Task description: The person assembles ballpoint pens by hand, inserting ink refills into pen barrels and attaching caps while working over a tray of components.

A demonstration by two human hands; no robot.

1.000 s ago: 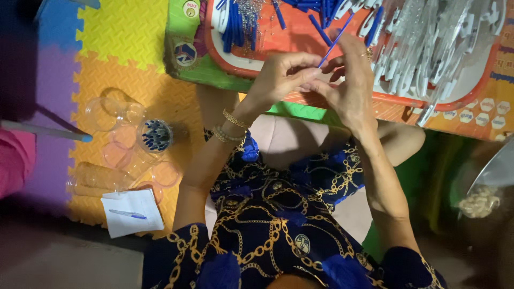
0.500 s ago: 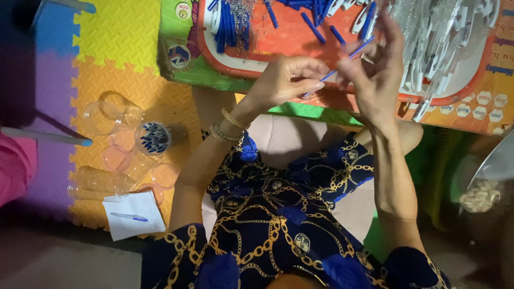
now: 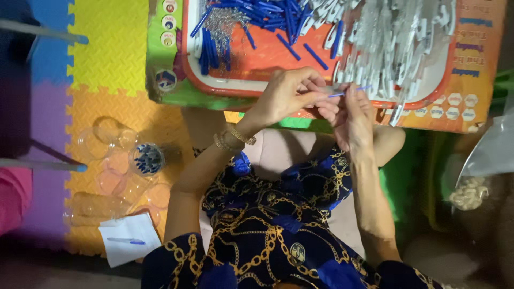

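My left hand (image 3: 289, 96) and my right hand (image 3: 354, 115) meet over the near rim of an orange tray (image 3: 267, 56). Both pinch a thin blue pen refill (image 3: 348, 92) between their fingertips. The tray holds a pile of blue pen parts (image 3: 251, 16) on its left side and a heap of white pen barrels (image 3: 396, 37) on its right. Gold bangles (image 3: 233, 140) circle my left wrist.
The tray rests on a colourful cardboard box (image 3: 460, 101). On the foam mat to the left lie clear plastic cups (image 3: 107, 139), one cup of blue parts (image 3: 146, 159), and a paper with a blue pen (image 3: 126, 242). A plastic bag (image 3: 482, 171) is at right.
My hands have come lower, toward my lap, and closer together. The refill that pointed up over the tray now lies almost level between my fingertips.
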